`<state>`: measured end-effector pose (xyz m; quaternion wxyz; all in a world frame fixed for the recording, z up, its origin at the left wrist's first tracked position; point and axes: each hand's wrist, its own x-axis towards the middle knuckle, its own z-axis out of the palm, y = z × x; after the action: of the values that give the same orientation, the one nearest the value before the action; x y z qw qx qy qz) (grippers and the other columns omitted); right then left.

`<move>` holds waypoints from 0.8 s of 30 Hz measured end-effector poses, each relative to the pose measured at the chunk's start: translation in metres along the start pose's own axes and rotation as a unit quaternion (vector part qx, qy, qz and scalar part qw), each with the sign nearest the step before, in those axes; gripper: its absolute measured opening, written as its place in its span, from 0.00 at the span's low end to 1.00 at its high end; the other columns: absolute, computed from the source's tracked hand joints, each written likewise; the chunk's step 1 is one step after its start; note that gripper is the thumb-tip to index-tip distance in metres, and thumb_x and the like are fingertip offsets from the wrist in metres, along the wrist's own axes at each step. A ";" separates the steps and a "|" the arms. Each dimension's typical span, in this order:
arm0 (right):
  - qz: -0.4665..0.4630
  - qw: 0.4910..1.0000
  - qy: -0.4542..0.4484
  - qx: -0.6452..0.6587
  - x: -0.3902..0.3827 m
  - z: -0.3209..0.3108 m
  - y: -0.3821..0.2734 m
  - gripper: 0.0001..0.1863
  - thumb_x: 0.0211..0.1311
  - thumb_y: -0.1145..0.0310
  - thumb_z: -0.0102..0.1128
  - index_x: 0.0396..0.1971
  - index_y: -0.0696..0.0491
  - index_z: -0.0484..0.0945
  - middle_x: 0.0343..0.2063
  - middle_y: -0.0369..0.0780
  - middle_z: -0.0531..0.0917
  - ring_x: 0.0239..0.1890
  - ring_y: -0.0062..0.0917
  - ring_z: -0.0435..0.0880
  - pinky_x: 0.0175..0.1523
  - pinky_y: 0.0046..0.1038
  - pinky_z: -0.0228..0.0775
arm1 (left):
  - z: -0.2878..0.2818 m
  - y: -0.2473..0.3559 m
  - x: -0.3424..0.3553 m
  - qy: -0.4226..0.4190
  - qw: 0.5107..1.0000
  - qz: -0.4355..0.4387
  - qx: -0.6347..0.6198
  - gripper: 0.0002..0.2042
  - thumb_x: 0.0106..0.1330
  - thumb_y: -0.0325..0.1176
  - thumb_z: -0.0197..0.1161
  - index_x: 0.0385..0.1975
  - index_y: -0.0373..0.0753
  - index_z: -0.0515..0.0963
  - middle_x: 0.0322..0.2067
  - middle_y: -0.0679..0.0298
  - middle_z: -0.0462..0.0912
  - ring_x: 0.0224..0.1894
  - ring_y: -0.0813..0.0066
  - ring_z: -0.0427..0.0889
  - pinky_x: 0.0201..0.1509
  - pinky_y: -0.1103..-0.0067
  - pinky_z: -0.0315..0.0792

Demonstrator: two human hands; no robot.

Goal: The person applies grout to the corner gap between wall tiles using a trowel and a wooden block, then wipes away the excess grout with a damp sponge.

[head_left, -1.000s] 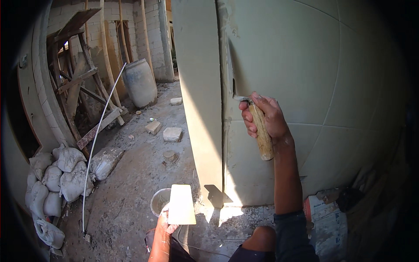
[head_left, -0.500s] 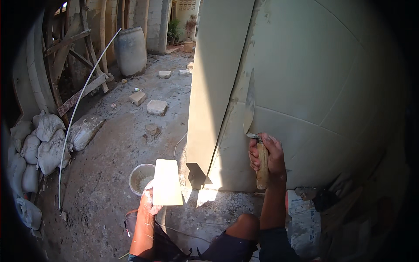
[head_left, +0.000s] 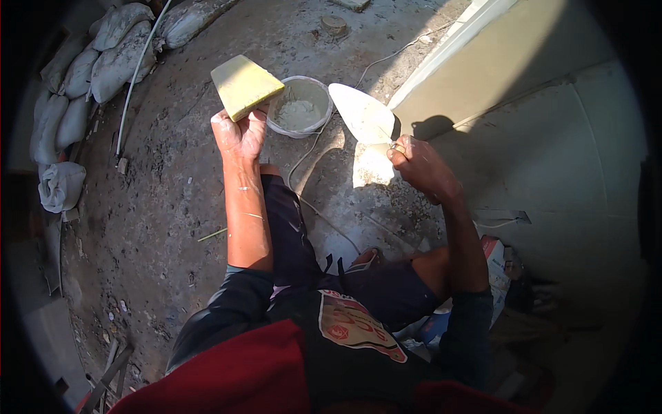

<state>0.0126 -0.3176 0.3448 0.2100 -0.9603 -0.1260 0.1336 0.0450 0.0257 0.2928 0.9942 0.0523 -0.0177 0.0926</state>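
Observation:
My left hand (head_left: pixel 238 134) is closed around the lower end of a yellow rectangular block (head_left: pixel 245 83) with a pale flat face; I cannot tell whether it is foam or a hard float. In my right hand (head_left: pixel 424 165) is a trowel (head_left: pixel 362 114), its broad pale blade pointing up and left; the fist hides its wooden handle. Between the two tools stands a round white bucket (head_left: pixel 323 92) on the floor, with whitish paste inside. The trowel's tip is near its right rim.
On the right rises a smooth greyish wall (head_left: pixel 552 152), with a cable end sticking out low down. Filled white bags (head_left: pixel 124 62) are piled at the far left beside a thin white pipe (head_left: pixel 141 79). A cable (head_left: pixel 314 145) crosses the floor. A paper sack (head_left: pixel 493 255) lies by my right arm.
My view has tilted down toward the floor and my body. The trowel has come away from the wall and turned toward the bucket. My left hand still holds the block, now tilted.

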 end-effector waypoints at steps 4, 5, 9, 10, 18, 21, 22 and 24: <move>-0.098 0.978 0.147 -0.106 0.078 0.092 0.010 0.19 0.61 0.57 0.54 0.38 0.59 0.77 0.36 0.48 0.83 0.37 0.49 0.83 0.47 0.47 0.73 | -0.013 0.001 -0.003 0.095 0.995 -0.001 -0.039 0.18 0.69 0.26 0.45 0.54 0.22 0.67 0.51 0.42 0.73 0.52 0.48 0.76 0.57 0.58 0.74; -0.117 0.976 0.155 -0.098 0.098 0.110 0.009 0.19 0.61 0.57 0.54 0.38 0.59 0.77 0.36 0.48 0.83 0.37 0.49 0.83 0.47 0.47 0.73 | -0.014 0.002 -0.003 0.059 0.997 -0.014 -0.051 0.18 0.69 0.26 0.45 0.54 0.22 0.67 0.51 0.42 0.73 0.52 0.48 0.76 0.57 0.58 0.74; -0.127 0.968 0.054 -0.209 0.174 0.153 -0.007 0.16 0.58 0.59 0.58 0.38 0.56 0.80 0.41 0.48 0.84 0.46 0.44 0.83 0.51 0.42 0.74 | -0.014 0.007 0.001 0.153 0.985 0.069 0.030 0.18 0.69 0.26 0.44 0.55 0.23 0.67 0.53 0.43 0.73 0.53 0.50 0.76 0.61 0.57 0.72; -0.057 0.986 -0.039 -0.152 0.190 0.159 -0.013 0.15 0.57 0.61 0.58 0.39 0.54 0.82 0.43 0.48 0.84 0.49 0.43 0.83 0.52 0.41 0.75 | -0.013 0.008 0.001 0.147 0.987 0.055 0.027 0.17 0.69 0.25 0.45 0.55 0.23 0.66 0.52 0.44 0.74 0.53 0.51 0.77 0.61 0.59 0.73; 0.018 0.977 -0.136 -0.164 0.270 0.217 -0.065 0.14 0.59 0.66 0.55 0.43 0.50 0.84 0.50 0.46 0.83 0.54 0.40 0.82 0.53 0.39 0.77 | -0.019 0.016 0.007 0.178 0.979 0.055 0.085 0.18 0.71 0.28 0.41 0.55 0.23 0.67 0.52 0.45 0.75 0.52 0.52 0.79 0.57 0.59 0.76; -0.010 0.978 -0.152 -0.145 0.285 0.221 -0.077 0.19 0.54 0.70 0.53 0.46 0.52 0.83 0.50 0.44 0.83 0.53 0.37 0.83 0.53 0.39 0.76 | -0.021 0.016 0.010 0.179 0.978 0.051 0.095 0.18 0.72 0.29 0.41 0.55 0.25 0.67 0.51 0.48 0.77 0.50 0.55 0.81 0.55 0.63 0.78; -0.013 0.973 -0.188 -0.130 0.289 0.216 -0.078 0.20 0.52 0.72 0.53 0.46 0.54 0.83 0.49 0.44 0.84 0.52 0.37 0.84 0.53 0.39 0.76 | -0.021 0.017 0.010 0.189 0.976 0.041 0.098 0.18 0.72 0.29 0.41 0.55 0.26 0.68 0.50 0.48 0.77 0.50 0.56 0.81 0.54 0.63 0.78; -0.011 0.976 -0.202 -0.083 0.298 0.199 -0.074 0.18 0.47 0.74 0.53 0.39 0.60 0.83 0.39 0.44 0.87 0.42 0.37 0.88 0.44 0.39 0.78 | -0.022 0.017 0.012 0.190 0.974 0.057 0.112 0.17 0.72 0.28 0.41 0.55 0.27 0.68 0.50 0.49 0.77 0.50 0.58 0.81 0.55 0.64 0.77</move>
<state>0.2149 -0.0907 0.1421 0.1017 -0.9261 -0.1869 0.3115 0.0540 0.0470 0.2728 0.9602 0.1435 0.1791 0.1591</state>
